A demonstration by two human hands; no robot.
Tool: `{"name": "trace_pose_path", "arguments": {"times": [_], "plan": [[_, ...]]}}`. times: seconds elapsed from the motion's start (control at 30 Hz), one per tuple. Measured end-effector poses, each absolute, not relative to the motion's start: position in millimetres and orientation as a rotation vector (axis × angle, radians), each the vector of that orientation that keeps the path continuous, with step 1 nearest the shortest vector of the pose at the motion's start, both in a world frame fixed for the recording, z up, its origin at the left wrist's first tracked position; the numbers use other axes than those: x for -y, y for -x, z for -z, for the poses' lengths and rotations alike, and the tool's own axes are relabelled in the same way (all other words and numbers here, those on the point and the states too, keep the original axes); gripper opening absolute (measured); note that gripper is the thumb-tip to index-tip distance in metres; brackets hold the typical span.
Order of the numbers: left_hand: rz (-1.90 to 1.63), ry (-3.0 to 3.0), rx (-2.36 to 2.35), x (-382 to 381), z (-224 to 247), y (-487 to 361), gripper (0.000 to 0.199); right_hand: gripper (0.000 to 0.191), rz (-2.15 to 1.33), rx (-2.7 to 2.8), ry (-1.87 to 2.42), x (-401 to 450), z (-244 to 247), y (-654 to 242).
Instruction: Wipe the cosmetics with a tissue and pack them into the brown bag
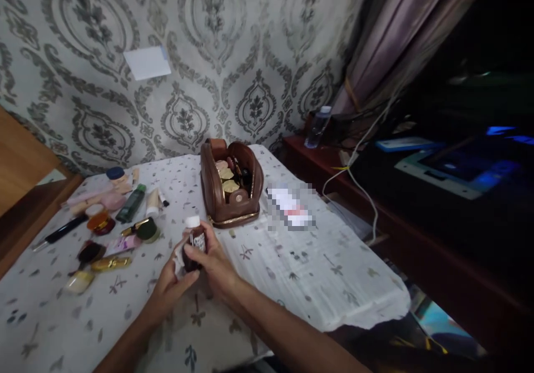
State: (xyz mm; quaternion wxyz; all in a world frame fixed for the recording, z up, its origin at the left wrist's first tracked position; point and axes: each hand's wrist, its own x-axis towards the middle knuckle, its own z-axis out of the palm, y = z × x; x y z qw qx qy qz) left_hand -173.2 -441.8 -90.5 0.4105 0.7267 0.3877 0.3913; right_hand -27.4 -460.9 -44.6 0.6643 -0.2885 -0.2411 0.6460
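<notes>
Both my hands are closed around a small dark brown bottle (196, 246) with a white cap and a pale label, held upright above the table. My right hand (219, 264) grips it from the right, its thumb across the front. From the left, my left hand (173, 277) supports the lower part, with a thin whitish piece (179, 257), like a tissue or wipe, between its fingers and the bottle. Beyond them stands a brown leather cosmetic bag (211, 203), unzipped, holding gold-coloured round items (230, 186) and other cosmetics.
Cosmetics are spread on the left: a green bottle (131, 203), an orange-lidded jar (100, 222), a gold tube (110, 264), a brush (89, 252) and a cream jar (79, 281). A blurred-out phone-like object (290, 206) lies right of the bag. A water bottle (317, 128) stands on the side desk.
</notes>
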Motion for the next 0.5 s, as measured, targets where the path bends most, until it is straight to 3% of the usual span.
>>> {"name": "trace_pose_path", "arguments": {"times": [0.13, 0.3, 0.5], "plan": [[-0.974, -1.712, -0.966, 439, 99, 177, 0.064, 0.057, -1.3, 0.906, 0.847, 462, 39, 15], [-1.019, -1.932, -0.984, 444, 92, 172, 0.058, 0.026, -0.981, 1.349, 1.131, 469, 14, -13], [-0.929, -2.124, -0.925, 440, 64, 160, 0.049, 0.028, -0.858, 1.634, 1.189, 477, -14, -47]]}}
